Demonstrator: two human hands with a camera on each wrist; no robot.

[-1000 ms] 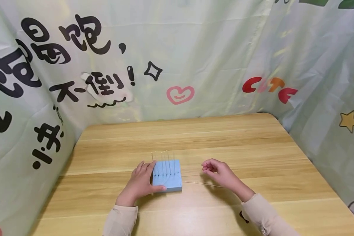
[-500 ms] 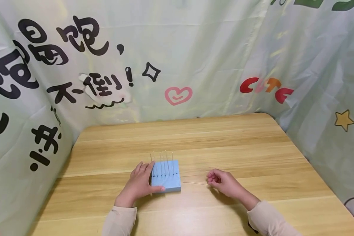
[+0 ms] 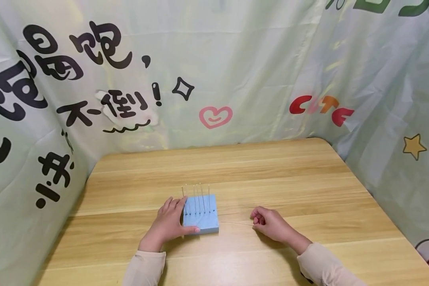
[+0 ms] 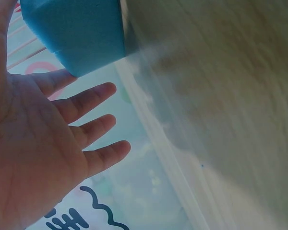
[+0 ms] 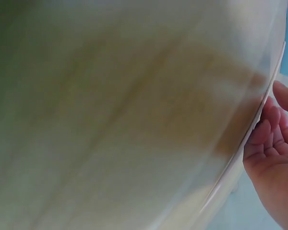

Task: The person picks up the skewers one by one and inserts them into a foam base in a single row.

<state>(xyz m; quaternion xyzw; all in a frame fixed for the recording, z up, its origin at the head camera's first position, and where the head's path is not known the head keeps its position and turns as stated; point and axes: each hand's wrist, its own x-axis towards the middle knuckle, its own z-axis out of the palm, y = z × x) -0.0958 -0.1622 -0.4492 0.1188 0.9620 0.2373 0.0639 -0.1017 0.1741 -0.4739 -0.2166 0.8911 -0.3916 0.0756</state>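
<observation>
A blue block (image 3: pixel 209 224), its top holding a row of several thin upright sticks (image 3: pixel 201 198), sits on the table. My left hand (image 3: pixel 169 222) grips its left side, thumb at the near face and index finger toward the far side; in the left wrist view the other fingers are spread beside the block (image 4: pixel 77 33). To the right, a thin pale stick (image 3: pixel 236 222) lies with its left end near the block. My right hand (image 3: pixel 271 225) has curled fingers and pinches this stick, which also passes the fingertips in the right wrist view.
The wooden table (image 3: pixel 271 167) carries the block and stick. Behind and at both sides hangs a printed cloth (image 3: pixel 257 71) with lettering, a heart and a star. A small dark object (image 3: pixel 306 278) shows partly beside the right sleeve.
My right hand has moved slightly right and nearer, its thumb coming down to the thin stick. The left hand and block stay together in place; the head view has shifted a little.
</observation>
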